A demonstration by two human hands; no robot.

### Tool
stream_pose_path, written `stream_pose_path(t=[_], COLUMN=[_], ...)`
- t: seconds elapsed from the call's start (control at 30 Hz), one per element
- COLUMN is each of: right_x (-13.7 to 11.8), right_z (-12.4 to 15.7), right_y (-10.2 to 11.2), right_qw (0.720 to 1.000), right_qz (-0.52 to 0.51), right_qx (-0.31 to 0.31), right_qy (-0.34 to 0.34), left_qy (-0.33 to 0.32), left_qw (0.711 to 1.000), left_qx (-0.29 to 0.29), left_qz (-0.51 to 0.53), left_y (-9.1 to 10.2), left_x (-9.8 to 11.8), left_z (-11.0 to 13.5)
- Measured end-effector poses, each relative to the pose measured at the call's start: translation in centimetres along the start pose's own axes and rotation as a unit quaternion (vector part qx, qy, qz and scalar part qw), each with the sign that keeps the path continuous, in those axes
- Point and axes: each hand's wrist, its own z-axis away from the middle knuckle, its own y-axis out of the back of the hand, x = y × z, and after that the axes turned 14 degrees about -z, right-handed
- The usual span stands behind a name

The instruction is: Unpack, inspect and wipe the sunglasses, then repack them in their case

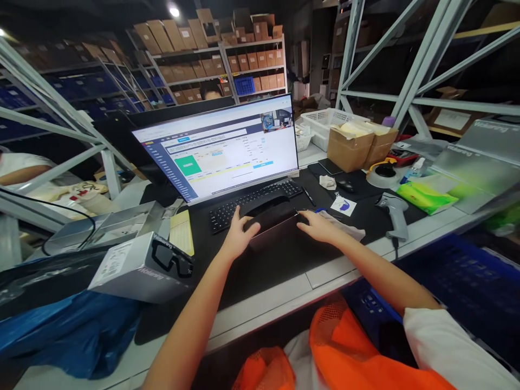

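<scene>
Between my hands is a dark, box-shaped case with a black curved upper part, just in front of the black keyboard. My left hand grips its left end, the thumb along the near side and the index finger stretched towards the keys. At the right end, my right hand holds the case between thumb and fingers. What lies inside cannot be made out. A greyish cloth lies partly behind my right hand and wrist.
A lit monitor stands behind the keyboard. Left are a silver box with a goggles picture and blue plastic. Right are a barcode scanner, a green packet, a tape roll and a cardboard box.
</scene>
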Motion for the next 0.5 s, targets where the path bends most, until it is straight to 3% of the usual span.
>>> stream_pose_path(t=[0.1, 0.2, 0.37, 0.43, 0.5], right_x=[0.2, 0.5, 2.4, 3.2, 3.6], right_z=[-0.4, -0.2, 1.0, 1.4, 1.7], right_y=[-0.7, -0.4, 3.3, 4.7, 5.3], right_qw=[0.999, 0.999, 0.992, 0.987, 0.985], right_qz=[-0.035, -0.051, 0.025, 0.082, 0.123], right_qx=[-0.018, -0.018, 0.118, 0.124, 0.093], right_qy=[0.006, 0.006, -0.028, -0.053, -0.081], left_qy=[-0.029, -0.032, -0.062, -0.055, -0.03], left_qw=[0.999, 0.997, 0.99, 0.989, 0.99], left_qx=[-0.017, 0.025, 0.084, 0.103, 0.112], left_qz=[-0.026, -0.063, -0.09, -0.093, -0.082], left_y=[-0.4, -1.2, -1.1, -0.5, 0.1], left_x=[-0.7, -1.1, -3.8, -5.5, -7.1], left_z=[1.1, 1.0, -0.2, -0.4, -0.4])
